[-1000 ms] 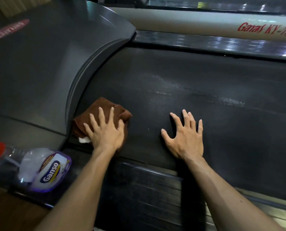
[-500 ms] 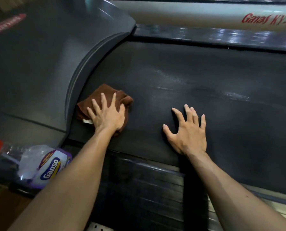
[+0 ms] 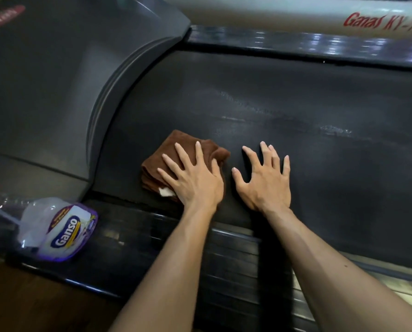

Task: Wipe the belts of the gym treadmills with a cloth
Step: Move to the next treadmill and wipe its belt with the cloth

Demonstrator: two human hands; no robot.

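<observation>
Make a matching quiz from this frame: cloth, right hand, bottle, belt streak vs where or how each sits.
Column 1:
1. cloth
2. right hand
3. bottle
4. streak

Column 2:
A. lying on its side on the side rail
B. flat on bare belt, fingers spread
C. pressed under the left hand
D. pale mark across the belt, beyond the hands

Pairs: 1-C, 2-B, 3-A, 4-D

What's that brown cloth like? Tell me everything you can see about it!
The brown cloth looks soft and fuzzy, like a small towel, folded into a thick wad with layered edges showing on its left side. A bit of white, maybe a tag, peeks out at its near edge. It lies flat on the dark treadmill belt, close to the belt's near edge and the grey curved cover. The left hand presses on it with straight, spread fingers, hiding part of it.
</observation>
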